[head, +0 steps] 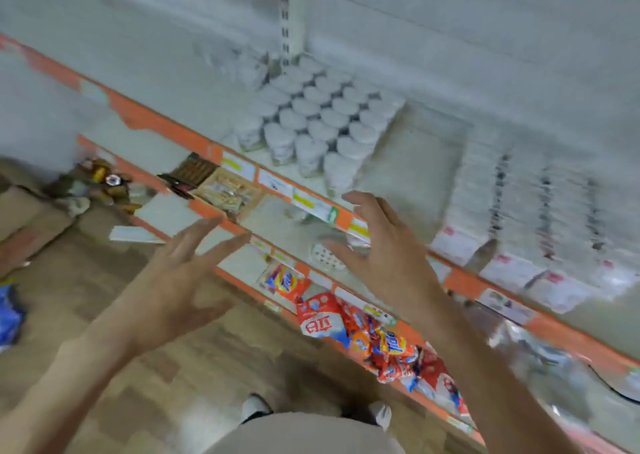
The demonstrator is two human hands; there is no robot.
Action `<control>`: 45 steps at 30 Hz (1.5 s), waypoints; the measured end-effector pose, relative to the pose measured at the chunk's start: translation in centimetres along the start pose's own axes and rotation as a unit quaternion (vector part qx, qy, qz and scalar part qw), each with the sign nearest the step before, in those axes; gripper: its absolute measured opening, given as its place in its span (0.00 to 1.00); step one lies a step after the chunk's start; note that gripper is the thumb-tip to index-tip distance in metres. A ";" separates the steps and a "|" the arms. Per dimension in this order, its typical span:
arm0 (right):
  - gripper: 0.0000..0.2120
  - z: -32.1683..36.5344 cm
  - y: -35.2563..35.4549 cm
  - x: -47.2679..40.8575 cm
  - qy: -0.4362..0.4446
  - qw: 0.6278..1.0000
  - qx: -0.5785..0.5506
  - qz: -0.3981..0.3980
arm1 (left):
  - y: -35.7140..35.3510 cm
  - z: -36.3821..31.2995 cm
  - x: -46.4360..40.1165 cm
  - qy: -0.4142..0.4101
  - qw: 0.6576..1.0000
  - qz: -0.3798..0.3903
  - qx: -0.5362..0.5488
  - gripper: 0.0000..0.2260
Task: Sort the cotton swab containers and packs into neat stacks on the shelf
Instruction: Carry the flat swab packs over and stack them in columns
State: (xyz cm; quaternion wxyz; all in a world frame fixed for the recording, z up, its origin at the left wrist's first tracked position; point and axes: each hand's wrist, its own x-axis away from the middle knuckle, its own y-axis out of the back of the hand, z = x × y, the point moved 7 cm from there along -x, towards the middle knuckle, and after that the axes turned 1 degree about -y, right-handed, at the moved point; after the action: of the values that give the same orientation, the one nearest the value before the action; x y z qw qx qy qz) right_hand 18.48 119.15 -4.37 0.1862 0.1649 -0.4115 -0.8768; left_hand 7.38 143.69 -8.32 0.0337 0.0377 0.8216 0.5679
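Note:
Heart-shaped clear cotton swab containers (322, 121) with white lids stand in tight rows on the white shelf (408, 173) with an orange front rail. To their right lie rows of flat white swab packs (519, 218) with pink labels. A gap of bare shelf separates the two groups. My left hand (187, 273) hovers below the shelf's front edge, fingers spread, holding nothing. My right hand (384, 245) is just in front of the rail, fingers apart and empty, close to the nearest containers. The whole frame is motion-blurred.
Lower shelves hold a round dotted container (325, 258), red and orange snack bags (374, 336), and boxes of small goods (221, 190). Cardboard boxes (31, 218) and a blue bag (8, 318) sit on the wooden floor at left. My shoes (256, 407) show below.

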 end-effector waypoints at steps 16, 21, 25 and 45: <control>0.37 15.7 -19.8 -14.3 0.090 0.957 0.057 0.270 | 5.7 18.6 3.5 0.105 0.994 -0.031 0.029 0.43; 0.37 16.5 -23.2 -21.2 0.070 0.963 0.020 0.259 | 6.9 24.6 -3.0 0.087 0.995 -0.016 0.038 0.40; 0.35 16.1 -23.2 -27.7 0.012 0.978 0.000 0.206 | 9.6 29.0 -11.5 0.050 0.998 -0.005 0.044 0.38; 0.33 14.3 -26.2 -49.0 -0.135 0.982 0.120 0.057 | 14.1 39.7 -31.4 -0.126 0.983 0.014 0.132 0.32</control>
State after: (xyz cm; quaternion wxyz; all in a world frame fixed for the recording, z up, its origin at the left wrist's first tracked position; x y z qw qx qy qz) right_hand 50.11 166.81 -9.55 0.1572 0.0428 -0.5438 -0.8233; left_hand 42.84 182.43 -8.72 0.1239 0.1246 0.8778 0.4455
